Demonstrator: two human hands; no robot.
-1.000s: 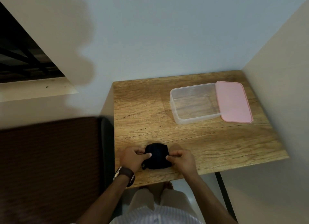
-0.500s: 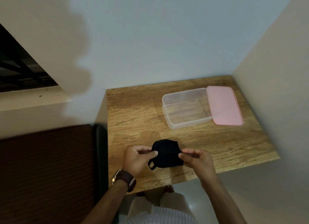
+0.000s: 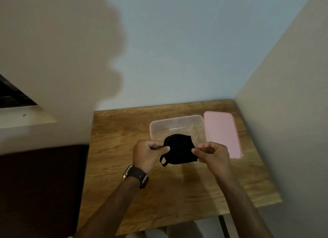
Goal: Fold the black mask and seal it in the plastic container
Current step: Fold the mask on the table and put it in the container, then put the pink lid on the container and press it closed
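Observation:
A folded black mask [image 3: 179, 149] hangs in the air between both hands, in front of the near side of the clear plastic container [image 3: 165, 125]. My left hand [image 3: 147, 154] pinches its left edge, with an ear loop dangling below. My right hand [image 3: 212, 156] pinches the right edge. The container stands open and empty on the wooden table [image 3: 124, 175]. Its pink lid [image 3: 221, 133] lies flat beside it on the right, touching its side.
The table sits in a corner, with a pale wall behind and a beige wall close on the right. A dark brown surface [image 3: 39, 188] borders the table on the left. A watch is on my left wrist.
Both hands have lifted the mask off the table's near edge and carried it forward towards the container. The view has tilted upward.

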